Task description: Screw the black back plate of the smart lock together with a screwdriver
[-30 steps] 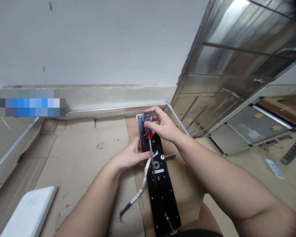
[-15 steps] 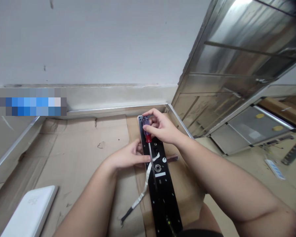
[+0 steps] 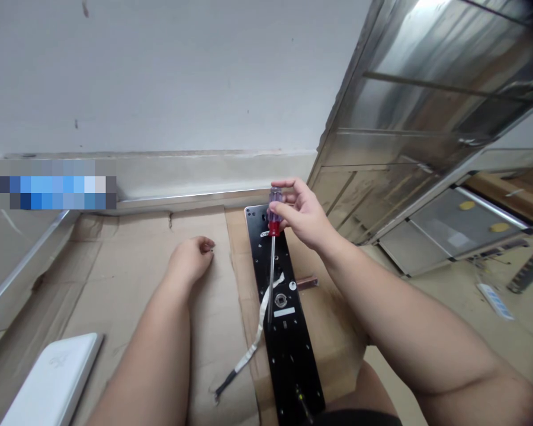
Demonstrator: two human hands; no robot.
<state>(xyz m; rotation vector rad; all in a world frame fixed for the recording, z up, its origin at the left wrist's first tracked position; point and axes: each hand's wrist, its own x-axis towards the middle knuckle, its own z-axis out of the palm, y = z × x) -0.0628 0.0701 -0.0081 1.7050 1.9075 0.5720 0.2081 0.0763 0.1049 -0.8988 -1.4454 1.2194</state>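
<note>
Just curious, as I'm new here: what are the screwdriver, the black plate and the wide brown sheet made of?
Screwdriver: handle probably plastic, see-through purple and red; shaft likely steel, grey and shiny.
Black plate: perhaps painted metal, smooth with a pale edge, though plastic is possible.
Brown sheet: apparently cardboard, matt, with creases and a ragged edge.

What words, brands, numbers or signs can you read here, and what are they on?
None can be read with certainty.
Black plate, white strip: any print is too small to read.
Black plate, small pale mark near its top: too small and blurred to read.
White case, faint mark on top: too blurred to make out.
Patch at the left: pixelated, nothing legible.
</note>
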